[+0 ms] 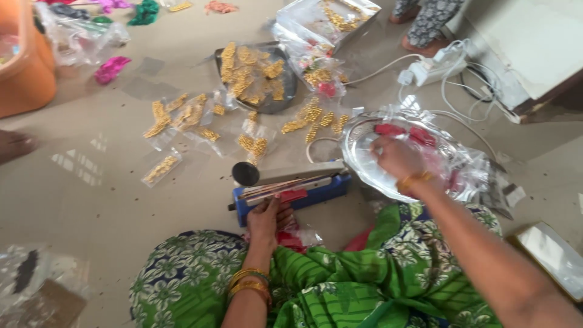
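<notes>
A blue heat sealer [291, 189] with a black knob lies on the floor in front of my lap. My left hand [265, 218] grips a clear packet with red contents [293, 195] at the sealer's bar. My right hand [398, 158] reaches into a steel plate [364, 141] holding red items [413, 133] and clear plastic; its fingers are curled, and what they hold is blurred.
Many small clear packets of golden beads [182, 115] lie scattered on the floor. A dark tray [285, 91] holds more. A white power strip with cables [437, 67] lies at the upper right, an orange tub [24, 67] at the left. Another person's feet [419, 24] are at the top.
</notes>
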